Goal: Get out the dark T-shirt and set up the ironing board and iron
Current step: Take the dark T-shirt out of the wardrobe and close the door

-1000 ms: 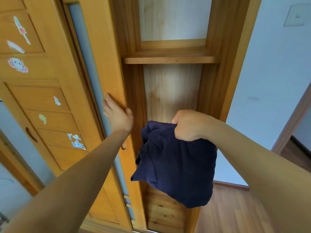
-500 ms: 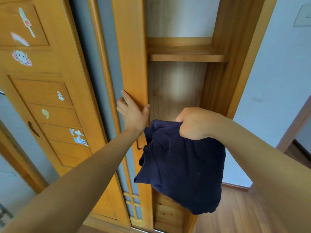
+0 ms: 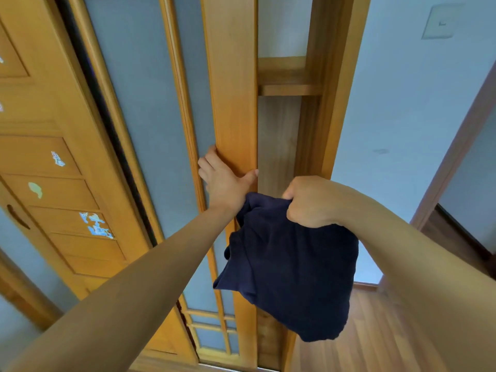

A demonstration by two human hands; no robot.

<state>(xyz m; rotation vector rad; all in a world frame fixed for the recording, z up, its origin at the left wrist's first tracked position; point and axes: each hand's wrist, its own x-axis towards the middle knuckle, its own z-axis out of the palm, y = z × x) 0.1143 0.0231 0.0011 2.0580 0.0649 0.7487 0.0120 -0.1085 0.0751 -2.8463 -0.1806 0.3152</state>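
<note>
Left hand (image 3: 222, 181): laid flat on the wooden stile (image 3: 230, 103) of a sliding door (image 3: 150, 116). Its fingers (image 3: 212, 157) are straight and released, holding nothing. They rest at the stile's left edge, by the door's grey panel. The thumb is spread out to the stile's right edge.

Right hand (image 3: 311, 202): clenched, with the fingers curled round the bunched top of the T-shirt (image 3: 290, 269).

T-shirt: dark navy, held in the air just right of the left wrist and touching it. It hangs from the fist as a loose, folded bundle. It is in front of the lower part of the door and the narrow gap of the wardrobe (image 3: 338, 89), clear of the floor (image 3: 375, 331).

Wardrobe: a slim opening shows between the stile and the right frame. One wooden shelf (image 3: 288, 88) crosses it high up, and pale wood backing lies below that.

Surroundings: a panelled wooden door (image 3: 53, 183) at left bears worn stickers (image 3: 96, 224) and a dark recessed handle (image 3: 17, 217). A pale blue wall (image 3: 402, 130) at right carries a switch plate (image 3: 440, 21) near the top. The floor is wood laminate.
</note>
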